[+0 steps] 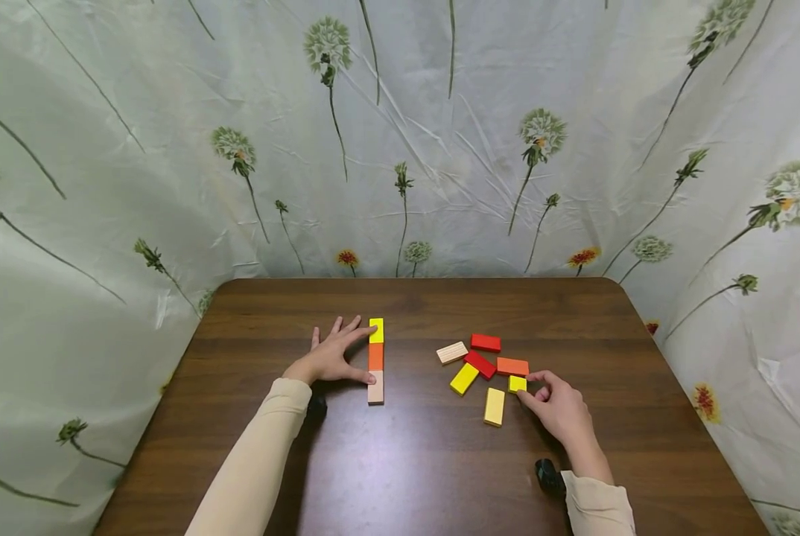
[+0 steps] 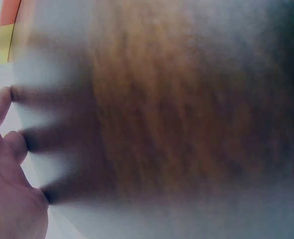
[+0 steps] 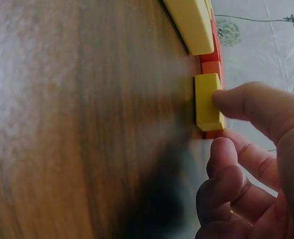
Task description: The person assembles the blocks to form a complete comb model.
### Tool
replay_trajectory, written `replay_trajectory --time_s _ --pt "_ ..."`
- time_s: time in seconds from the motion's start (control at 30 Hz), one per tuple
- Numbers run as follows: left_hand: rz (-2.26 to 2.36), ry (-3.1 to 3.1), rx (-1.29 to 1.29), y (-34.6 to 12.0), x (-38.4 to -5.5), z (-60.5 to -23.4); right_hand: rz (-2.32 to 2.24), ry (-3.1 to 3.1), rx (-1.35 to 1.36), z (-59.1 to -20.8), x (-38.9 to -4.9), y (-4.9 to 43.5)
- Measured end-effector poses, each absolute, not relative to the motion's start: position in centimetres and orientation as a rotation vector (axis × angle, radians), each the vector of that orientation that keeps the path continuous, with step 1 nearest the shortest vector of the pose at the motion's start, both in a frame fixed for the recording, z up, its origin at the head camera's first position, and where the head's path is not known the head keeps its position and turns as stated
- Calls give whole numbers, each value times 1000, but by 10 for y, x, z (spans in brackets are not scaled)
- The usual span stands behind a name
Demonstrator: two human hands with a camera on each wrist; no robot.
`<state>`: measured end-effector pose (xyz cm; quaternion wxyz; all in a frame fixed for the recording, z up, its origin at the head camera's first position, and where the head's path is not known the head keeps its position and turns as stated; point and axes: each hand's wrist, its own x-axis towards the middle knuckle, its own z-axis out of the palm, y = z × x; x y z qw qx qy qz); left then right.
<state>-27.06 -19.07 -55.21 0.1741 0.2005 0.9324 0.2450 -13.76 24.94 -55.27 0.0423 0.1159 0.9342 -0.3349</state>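
Three blocks form a straight row on the table: a yellow block (image 1: 377, 335) at the far end, an orange block (image 1: 376, 357) in the middle and a pale wooden block (image 1: 376, 393) nearest. My left hand (image 1: 333, 356) spreads over the row's left side, its index finger at the yellow block and its thumb at the pale one. Farther right, my right hand (image 1: 564, 409) pinches a small yellow block (image 3: 207, 102) between thumb and index finger. That block stands close to an orange block (image 1: 512, 366). In the left wrist view only part of the row shows.
Left of my right hand lie loose blocks: two red ones (image 1: 486, 342), a striped wooden one (image 1: 452, 353), a yellow one (image 1: 464, 379) and a light yellow one (image 1: 494, 407). The brown wooden table (image 1: 400, 476) ends at a flowered curtain (image 1: 440, 149).
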Motion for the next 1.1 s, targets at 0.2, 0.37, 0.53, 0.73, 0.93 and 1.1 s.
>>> replay_trajectory --time_s 0.2,0.37,0.53,0.73,0.93,1.1 --pt "691 2643 570 -190 -271 -552 -1012 2837 404 -555 -138 247" --pt "680 2645 561 -190 -270 -551 -995 2846 411 -558 -140 245" --pt "675 2646 571 -190 -270 -550 -1001 2858 398 -560 -140 244" --pt "675 2644 580 -190 -271 -551 -1008 2867 371 -561 -140 247" --pt "667 2644 588 -189 -272 -552 -1031 2860 376 -560 -138 252" --pt "667 2648 585 -190 -271 -552 -1026 2874 343 -561 -138 257"
